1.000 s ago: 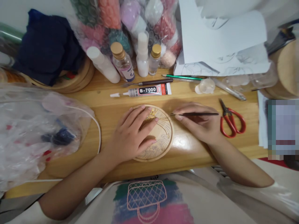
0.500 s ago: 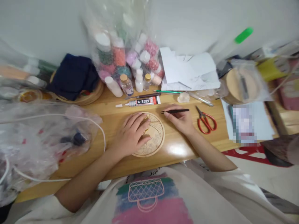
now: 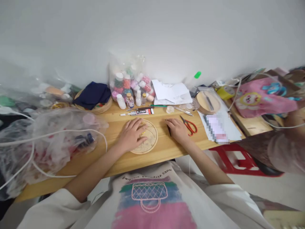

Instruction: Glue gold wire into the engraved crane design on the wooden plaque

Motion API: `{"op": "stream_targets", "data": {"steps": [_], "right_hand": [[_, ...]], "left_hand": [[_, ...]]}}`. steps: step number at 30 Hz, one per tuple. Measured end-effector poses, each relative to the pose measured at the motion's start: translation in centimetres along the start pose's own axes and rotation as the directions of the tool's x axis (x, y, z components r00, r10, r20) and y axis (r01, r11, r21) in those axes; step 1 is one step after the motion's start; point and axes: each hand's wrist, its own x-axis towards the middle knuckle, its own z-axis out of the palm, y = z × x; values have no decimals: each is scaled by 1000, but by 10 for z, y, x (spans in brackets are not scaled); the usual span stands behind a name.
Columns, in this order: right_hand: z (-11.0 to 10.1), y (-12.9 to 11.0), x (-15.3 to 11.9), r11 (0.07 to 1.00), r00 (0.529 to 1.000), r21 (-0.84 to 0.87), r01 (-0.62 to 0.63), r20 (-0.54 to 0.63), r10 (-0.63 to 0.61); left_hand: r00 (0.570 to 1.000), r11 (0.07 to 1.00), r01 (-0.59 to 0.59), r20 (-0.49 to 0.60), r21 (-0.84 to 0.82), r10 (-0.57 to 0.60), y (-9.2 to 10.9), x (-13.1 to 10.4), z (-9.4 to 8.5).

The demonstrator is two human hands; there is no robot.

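A round wooden disc point(image 3: 150, 140) with engraved lines and some gold-coloured detail lies on the wooden table point(image 3: 133, 163). My left hand point(image 3: 131, 135) rests flat over the disc's left part, fingers spread, hiding much of it. To the right of the disc, my right hand point(image 3: 177, 129) lies low over the table with its fingers curled round the black tweezers point(image 3: 169, 130), which are mostly covered by the hand. Red-handled scissors point(image 3: 190, 126) lie just beyond the right hand. Behind the disc is a B-7000 glue tube point(image 3: 141, 112).
Small bottles point(image 3: 130, 101) and a bag of jars point(image 3: 122, 82) stand at the back, beside white papers point(image 3: 171, 93). Plastic bags point(image 3: 54, 136) and a white cable cover the left. A phone point(image 3: 217, 128) lies right; another person's arm point(image 3: 295, 124) shows at the far right.
The head view has tilted up and shows more wall and the right side. My right hand has turned palm down, and the tweezers have swung from level to pointing toward me, mostly hidden.
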Motion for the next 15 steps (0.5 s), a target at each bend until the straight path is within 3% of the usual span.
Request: {"op": "stream_targets", "data": {"steps": [3, 8, 15], "right_hand": [[-2, -3, -1, 996, 1000, -86, 18, 18, -16], [3, -21, -13, 989, 998, -144, -43, -49, 36], [33, -66, -24, 999, 974, -8, -48, -224, 45]], "left_hand": [[1000, 1000, 10, -1, 15, -10, 4, 0, 1], [999, 999, 45, 8, 21, -45, 14, -3, 2], [998, 998, 57, 0, 4, -57, 18, -2, 1]]}}
